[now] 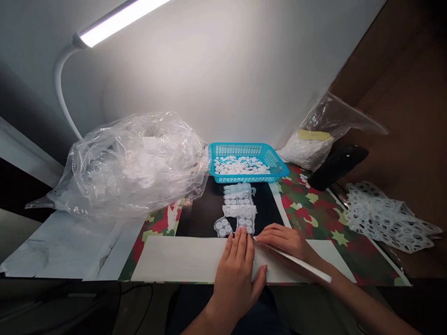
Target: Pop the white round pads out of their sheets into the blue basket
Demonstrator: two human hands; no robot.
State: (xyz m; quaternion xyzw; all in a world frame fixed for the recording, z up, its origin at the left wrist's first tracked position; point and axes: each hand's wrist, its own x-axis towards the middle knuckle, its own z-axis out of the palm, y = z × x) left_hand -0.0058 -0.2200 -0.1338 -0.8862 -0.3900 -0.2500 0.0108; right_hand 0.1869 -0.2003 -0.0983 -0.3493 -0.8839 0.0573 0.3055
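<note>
My left hand (237, 267) lies palm down with its fingers stretched out. Its fingertips rest at the near edge of a group of translucent white plastic pieces with round cups (246, 214). A smaller cluster of round cups (222, 227) sits just left of these fingers. In my right hand (288, 242) is a slim white stick-like tool (307, 266), gripped near its front end. The tool's tip reaches the cups' near right corner, beside my left fingertips. The cups lie on a black mat (199, 204), and a white paper strip (171, 256) runs beneath both hands.
Behind the mat stands a blue basket (249, 179) of small white discs. A big clear bag (139, 167) bulges on the left. At right are another bag (307, 149), a black object (337, 165) and perforated white plastic sheets (380, 218). A lamp (122, 21) hangs above.
</note>
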